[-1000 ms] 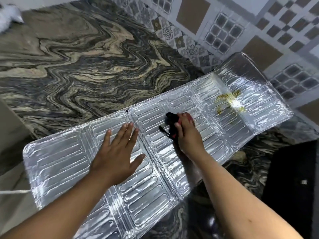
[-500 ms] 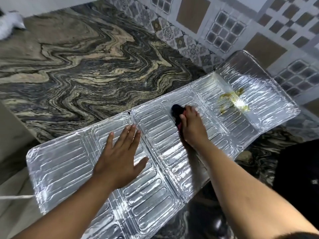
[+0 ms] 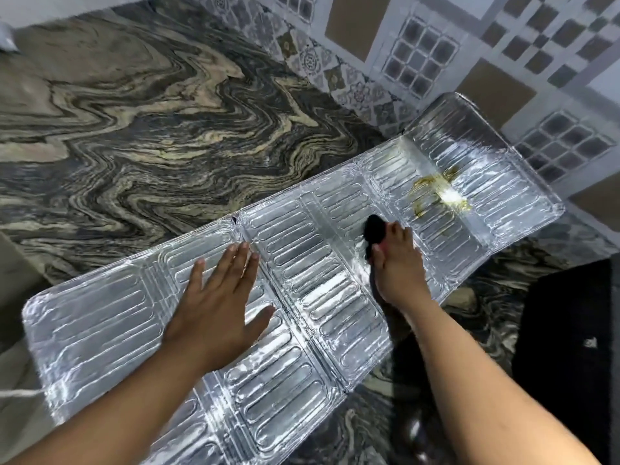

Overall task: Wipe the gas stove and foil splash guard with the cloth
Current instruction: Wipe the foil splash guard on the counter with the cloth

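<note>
A long silver foil splash guard (image 3: 100, 317) lies unfolded flat across the marbled countertop, its right end against the tiled wall. A yellow greasy stain (image 3: 432, 193) marks its right panel. My right hand (image 3: 397, 266) presses a small dark cloth (image 3: 374, 229) onto the foil just left of and below the stain. My left hand (image 3: 218, 307) lies flat, fingers spread, on the middle panels, holding the guard down. No gas stove can be made out with certainty.
The swirled grey and beige marble countertop (image 3: 151, 129) stretches behind the guard. A patterned tiled wall (image 3: 419, 52) rises at the back right. A black object (image 3: 567, 347) sits at the right edge. A white thing (image 3: 6, 38) peeks in at the top left.
My right hand has slid the cloth to the right along the foil, closer to the yellow stain. My left hand has stayed pressed on the middle panels.
</note>
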